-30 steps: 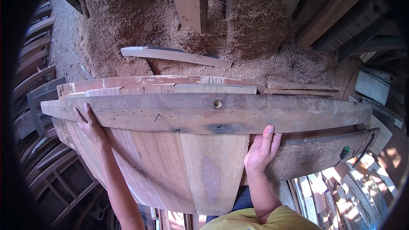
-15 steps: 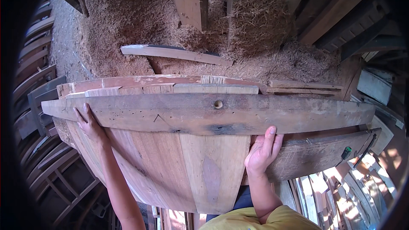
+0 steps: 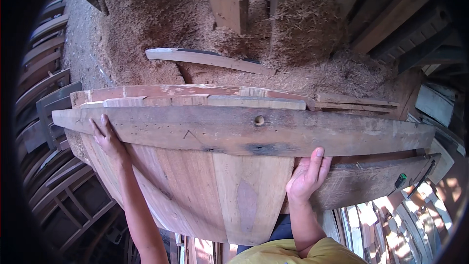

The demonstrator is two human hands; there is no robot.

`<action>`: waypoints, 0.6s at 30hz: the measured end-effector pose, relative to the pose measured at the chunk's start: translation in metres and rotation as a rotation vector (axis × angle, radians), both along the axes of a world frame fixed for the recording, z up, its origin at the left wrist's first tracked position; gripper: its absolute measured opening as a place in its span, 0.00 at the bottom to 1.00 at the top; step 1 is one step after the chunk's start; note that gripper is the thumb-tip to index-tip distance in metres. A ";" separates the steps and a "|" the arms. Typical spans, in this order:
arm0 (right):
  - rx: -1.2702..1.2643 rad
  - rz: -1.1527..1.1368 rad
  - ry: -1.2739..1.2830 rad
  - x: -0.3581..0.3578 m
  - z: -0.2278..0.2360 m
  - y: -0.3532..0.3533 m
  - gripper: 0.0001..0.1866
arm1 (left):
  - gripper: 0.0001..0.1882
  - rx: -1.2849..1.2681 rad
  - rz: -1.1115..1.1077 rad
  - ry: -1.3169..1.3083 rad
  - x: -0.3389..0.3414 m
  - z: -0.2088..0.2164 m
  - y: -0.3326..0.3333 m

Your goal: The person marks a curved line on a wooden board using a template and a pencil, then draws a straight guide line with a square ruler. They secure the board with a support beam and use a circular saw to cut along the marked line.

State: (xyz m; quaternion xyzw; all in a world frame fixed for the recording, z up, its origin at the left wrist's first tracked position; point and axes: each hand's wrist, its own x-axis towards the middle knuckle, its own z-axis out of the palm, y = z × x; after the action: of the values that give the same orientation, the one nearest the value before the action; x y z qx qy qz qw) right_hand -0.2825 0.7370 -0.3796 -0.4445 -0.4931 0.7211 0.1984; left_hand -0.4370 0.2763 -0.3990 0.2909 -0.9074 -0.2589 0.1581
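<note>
A long wooden plank (image 3: 215, 129), tapered to its left end and slightly bowed, lies crosswise over a panel of joined boards (image 3: 244, 190). The plank has a round hole, small pits and a dark stain on its lower edge. My left hand (image 3: 110, 143) rests near the left end, with fingers stretched flat on the plank's face; its thumb is hidden. At the plank's lower edge, right of the middle, my right hand (image 3: 309, 175) is closed on the wood. Part of its grip underneath is hidden. A weathered board (image 3: 356, 183) sits beside this hand.
Beyond the panel lie a curved wood strip (image 3: 210, 59) and a heap of sawdust and shavings (image 3: 146, 29). An upright timber (image 3: 225, 2) stands at the back. Curved wooden pieces (image 3: 46, 63) line the left; more offcuts (image 3: 386, 222) lie at lower right.
The whole view has slid slightly to the right. Both hands keep their places on the plank, and the plank stays across the panel with little visible change.
</note>
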 end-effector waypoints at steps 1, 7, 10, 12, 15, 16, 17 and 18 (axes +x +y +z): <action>0.001 -0.008 -0.004 0.000 0.000 -0.001 0.25 | 0.46 -0.018 -0.024 0.008 -0.001 0.001 -0.003; 0.028 -0.006 0.000 0.004 -0.004 -0.001 0.29 | 0.41 -0.171 -0.101 -0.070 0.013 0.005 -0.014; 0.018 0.010 0.011 0.007 -0.005 0.000 0.29 | 0.40 -0.232 -0.128 -0.104 0.017 0.009 -0.016; 0.029 0.004 0.001 0.007 -0.005 -0.001 0.29 | 0.39 -0.253 -0.138 -0.111 0.017 0.009 -0.015; 0.038 0.012 -0.008 0.011 -0.007 0.001 0.29 | 0.39 -0.241 -0.153 -0.092 0.016 0.008 -0.013; 0.043 0.017 -0.016 0.012 -0.008 0.002 0.29 | 0.39 -0.224 -0.151 -0.086 0.017 0.008 -0.013; 0.048 0.021 -0.024 0.012 -0.009 0.002 0.29 | 0.39 -0.207 -0.148 -0.081 0.018 0.008 -0.013; 0.060 0.023 -0.032 0.012 -0.009 0.001 0.29 | 0.39 -0.205 -0.146 -0.088 0.018 0.008 -0.012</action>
State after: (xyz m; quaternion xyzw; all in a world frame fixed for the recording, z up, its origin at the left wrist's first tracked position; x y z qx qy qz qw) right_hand -0.2705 0.7384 -0.3883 -0.4442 -0.5225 0.7010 0.1956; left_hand -0.4191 0.2643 -0.3910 0.2173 -0.9539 -0.1629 0.1277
